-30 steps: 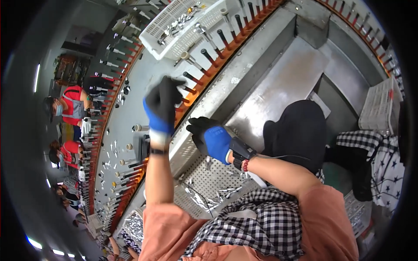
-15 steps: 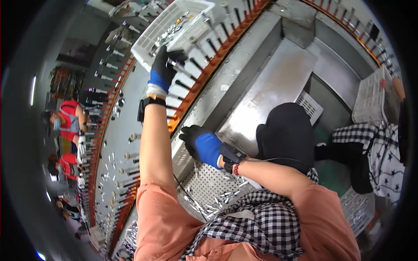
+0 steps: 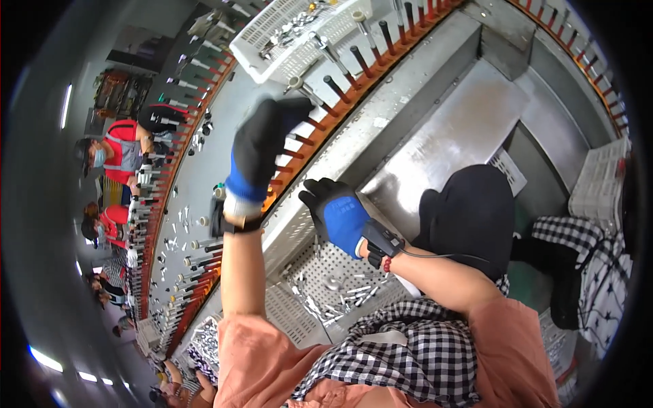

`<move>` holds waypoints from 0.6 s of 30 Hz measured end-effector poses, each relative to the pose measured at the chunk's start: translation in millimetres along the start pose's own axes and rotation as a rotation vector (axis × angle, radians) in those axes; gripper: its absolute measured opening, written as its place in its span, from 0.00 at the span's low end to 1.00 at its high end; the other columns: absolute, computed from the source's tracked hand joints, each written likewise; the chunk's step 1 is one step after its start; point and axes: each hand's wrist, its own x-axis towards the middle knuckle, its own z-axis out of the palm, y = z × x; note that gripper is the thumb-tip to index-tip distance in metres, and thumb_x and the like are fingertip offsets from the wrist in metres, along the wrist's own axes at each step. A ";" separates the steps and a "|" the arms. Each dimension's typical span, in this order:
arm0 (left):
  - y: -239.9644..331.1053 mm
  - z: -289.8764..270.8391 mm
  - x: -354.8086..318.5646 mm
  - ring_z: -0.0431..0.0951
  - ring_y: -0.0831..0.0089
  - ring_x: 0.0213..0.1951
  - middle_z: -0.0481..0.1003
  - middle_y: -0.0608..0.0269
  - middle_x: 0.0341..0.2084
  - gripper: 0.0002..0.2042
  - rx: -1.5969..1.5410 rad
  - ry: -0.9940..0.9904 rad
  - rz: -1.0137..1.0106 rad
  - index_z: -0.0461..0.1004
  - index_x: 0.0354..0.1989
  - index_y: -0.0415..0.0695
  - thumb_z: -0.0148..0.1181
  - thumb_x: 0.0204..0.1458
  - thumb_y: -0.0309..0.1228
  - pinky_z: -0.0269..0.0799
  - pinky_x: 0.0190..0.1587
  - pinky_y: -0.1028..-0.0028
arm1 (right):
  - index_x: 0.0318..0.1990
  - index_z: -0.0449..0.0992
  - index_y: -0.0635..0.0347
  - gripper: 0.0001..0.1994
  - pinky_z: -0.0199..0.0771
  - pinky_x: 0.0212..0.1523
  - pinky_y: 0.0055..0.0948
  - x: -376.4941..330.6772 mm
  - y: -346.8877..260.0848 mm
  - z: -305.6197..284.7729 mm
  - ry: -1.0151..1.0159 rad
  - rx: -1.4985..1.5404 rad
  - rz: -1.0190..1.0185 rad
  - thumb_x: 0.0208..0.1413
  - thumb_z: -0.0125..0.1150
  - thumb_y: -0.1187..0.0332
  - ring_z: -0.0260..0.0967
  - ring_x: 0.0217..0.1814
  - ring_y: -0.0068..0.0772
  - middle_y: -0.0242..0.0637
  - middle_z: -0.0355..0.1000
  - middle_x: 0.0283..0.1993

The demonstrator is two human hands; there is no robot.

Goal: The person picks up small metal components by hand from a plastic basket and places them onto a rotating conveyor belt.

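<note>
- The left hand, in a blue and black glove, is raised over the orange rail with its rows of dark-tipped pins; the fingers are curled together near one pin, but motion blur hides whether they grip anything.
- The right hand, gloved the same way and with a black strap at the wrist, hovers above the near white perforated basket, fingers loosely bent and holding nothing that can be seen.
- At the far left, other workers in red tops stand along the curved grey table.
- Small metal parts lie in the near basket, just below the right hand.
- A second white basket of metal parts sits beyond the rail, up from the left hand.
- Right of the hands runs a steel trough.
- A white crate stands at the far right.
</note>
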 end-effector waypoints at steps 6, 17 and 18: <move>-39.3 17.3 151.3 0.78 0.66 0.56 0.77 0.54 0.61 0.21 -0.286 0.457 0.116 0.69 0.68 0.44 0.44 0.73 0.40 0.73 0.57 0.68 | 0.51 0.80 0.61 0.18 0.78 0.53 0.49 1.3 3.6 -4.4 -0.097 0.013 0.044 0.50 0.61 0.72 0.75 0.53 0.54 0.51 0.77 0.57; 36.5 85.7 -25.8 0.77 0.73 0.20 0.79 0.59 0.17 0.33 0.187 0.149 0.075 0.81 0.26 0.34 0.44 0.74 0.49 0.70 0.28 0.73 | 0.47 0.81 0.51 0.14 0.76 0.47 0.44 5.1 -2.7 0.4 -0.063 -0.065 0.078 0.51 0.62 0.72 0.76 0.50 0.45 0.39 0.78 0.48; 21.1 77.1 -49.9 0.77 0.73 0.21 0.79 0.60 0.18 0.32 0.165 0.158 0.031 0.82 0.27 0.34 0.43 0.75 0.48 0.70 0.28 0.73 | 0.47 0.81 0.51 0.14 0.76 0.47 0.44 5.3 -5.0 -1.3 -0.078 -0.057 0.060 0.51 0.62 0.72 0.76 0.50 0.45 0.39 0.78 0.48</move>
